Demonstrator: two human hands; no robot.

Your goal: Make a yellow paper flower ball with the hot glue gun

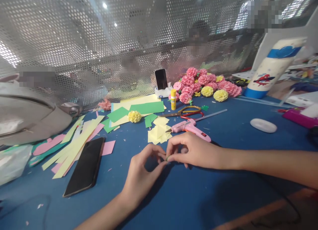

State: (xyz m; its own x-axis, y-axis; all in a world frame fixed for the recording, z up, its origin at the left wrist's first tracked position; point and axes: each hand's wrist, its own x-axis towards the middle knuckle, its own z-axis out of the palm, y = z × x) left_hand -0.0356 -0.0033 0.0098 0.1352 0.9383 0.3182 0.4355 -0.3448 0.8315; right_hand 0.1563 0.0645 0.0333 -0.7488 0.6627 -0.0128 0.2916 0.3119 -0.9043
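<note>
My left hand (144, 170) and my right hand (190, 150) meet above the blue table (184, 197), fingertips pinched together on a tiny greenish piece (167, 158), mostly hidden by the fingers. Just beyond them lies a pile of pale yellow paper pieces (157, 134). The pink glue gun (191, 127) rests beside that pile, behind my right hand. Scissors (191, 111) lie further back, near an upright yellow glue stick (173, 100). A yellow paper flower (134, 116) sits by green paper sheets (149, 107).
A black phone (85, 167) and paper strips (77, 147) lie left, near a grey bag (32, 107). Pink and yellow paper flowers (203, 84) are heaped at the back. On the right are a bottle (273, 71), a white oval object (263, 125) and a magenta tool (300, 117). Perforated metal stands behind.
</note>
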